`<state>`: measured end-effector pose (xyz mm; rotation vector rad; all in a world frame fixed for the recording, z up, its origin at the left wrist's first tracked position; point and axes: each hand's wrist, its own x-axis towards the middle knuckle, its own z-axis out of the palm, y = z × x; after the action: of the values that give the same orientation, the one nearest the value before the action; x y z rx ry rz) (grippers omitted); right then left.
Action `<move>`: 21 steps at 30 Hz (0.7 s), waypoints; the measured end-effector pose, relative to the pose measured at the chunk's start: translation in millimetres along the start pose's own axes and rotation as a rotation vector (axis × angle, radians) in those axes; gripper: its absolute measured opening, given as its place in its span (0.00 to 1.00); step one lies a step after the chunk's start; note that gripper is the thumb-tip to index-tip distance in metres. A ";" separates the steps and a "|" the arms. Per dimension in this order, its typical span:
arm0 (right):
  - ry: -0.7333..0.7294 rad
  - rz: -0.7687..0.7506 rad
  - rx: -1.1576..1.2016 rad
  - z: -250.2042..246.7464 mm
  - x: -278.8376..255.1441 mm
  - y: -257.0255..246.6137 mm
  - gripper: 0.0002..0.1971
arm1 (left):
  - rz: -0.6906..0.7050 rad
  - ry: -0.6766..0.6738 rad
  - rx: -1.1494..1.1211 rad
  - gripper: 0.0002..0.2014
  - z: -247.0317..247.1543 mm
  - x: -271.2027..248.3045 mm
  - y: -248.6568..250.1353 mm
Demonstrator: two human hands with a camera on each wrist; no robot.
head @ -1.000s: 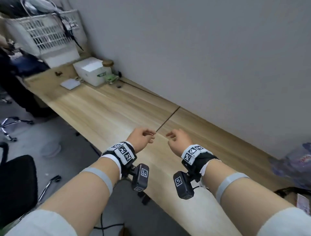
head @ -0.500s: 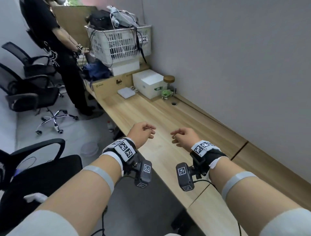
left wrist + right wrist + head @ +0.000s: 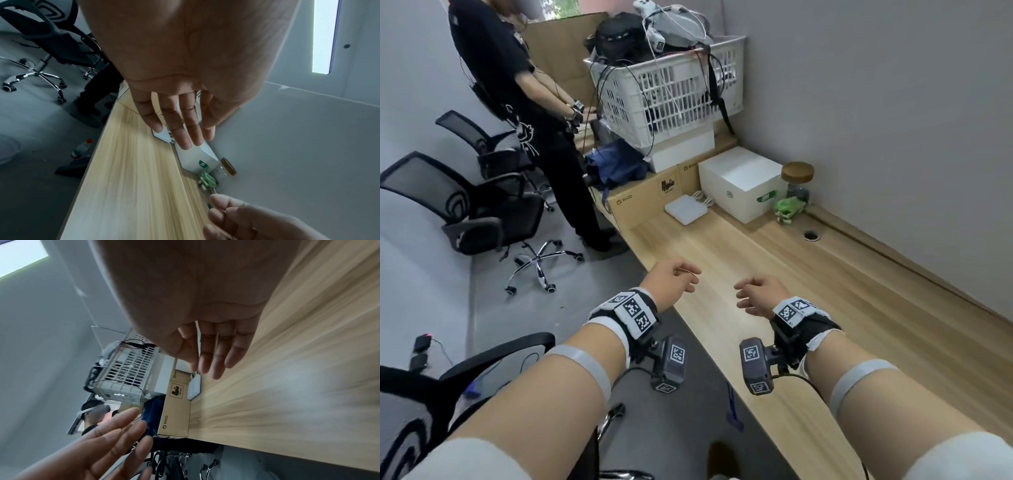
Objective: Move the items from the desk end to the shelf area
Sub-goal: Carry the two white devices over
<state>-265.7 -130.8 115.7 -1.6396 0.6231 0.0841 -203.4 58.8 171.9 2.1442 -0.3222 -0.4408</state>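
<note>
At the far end of the wooden desk [image 3: 774, 281] stand a white box [image 3: 741, 181], a glass jar with a cork lid [image 3: 797, 180], a small green object [image 3: 789, 207] and a flat white device [image 3: 686, 209]. My left hand [image 3: 678, 277] hovers over the desk's front edge, fingers relaxed and empty. My right hand [image 3: 756, 294] hovers beside it over the desk, also empty. Both are well short of the items. The left wrist view shows straight fingers [image 3: 179, 123] pointing at the white box [image 3: 195, 159] and jar [image 3: 227, 167]. In the right wrist view the fingers [image 3: 213, 353] point at the flat device [image 3: 194, 387].
A cardboard box [image 3: 647, 198] closes off the desk end, with a cable-filled white basket [image 3: 667, 92] stacked behind it. A person in black [image 3: 517, 102] stands at the left of it. Office chairs [image 3: 465, 205] fill the floor on the left. A grey wall runs along the right.
The view has swung left along the desk and closed in on the items at its end. Both hands stay empty in front of me, a little further apart.
</note>
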 end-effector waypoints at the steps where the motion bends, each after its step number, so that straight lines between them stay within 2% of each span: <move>1: -0.016 0.025 0.012 10.2 17.4 -8.9 0.08 | -0.007 0.000 0.007 0.12 -10.8 18.9 -2.3; 6: -0.109 0.077 -0.003 51.8 86.7 -51.2 0.06 | -0.041 0.056 -0.007 0.12 -63.1 99.7 -13.9; 9: -0.133 0.099 -0.032 62.8 118.4 -66.8 0.06 | -0.059 0.062 -0.009 0.13 -76.9 137.2 -23.2; 17: -0.043 0.170 -0.130 78.2 204.3 -83.7 0.02 | -0.075 -0.013 0.063 0.09 -84.6 248.6 -51.5; 21: 0.018 0.238 -0.175 91.8 259.7 -89.1 0.12 | -0.093 -0.031 0.064 0.09 -89.5 321.6 -74.1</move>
<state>20.9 -131.2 74.6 -1.7287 0.8423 0.3050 129.9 42.2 97.1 2.2237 -0.2575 -0.5238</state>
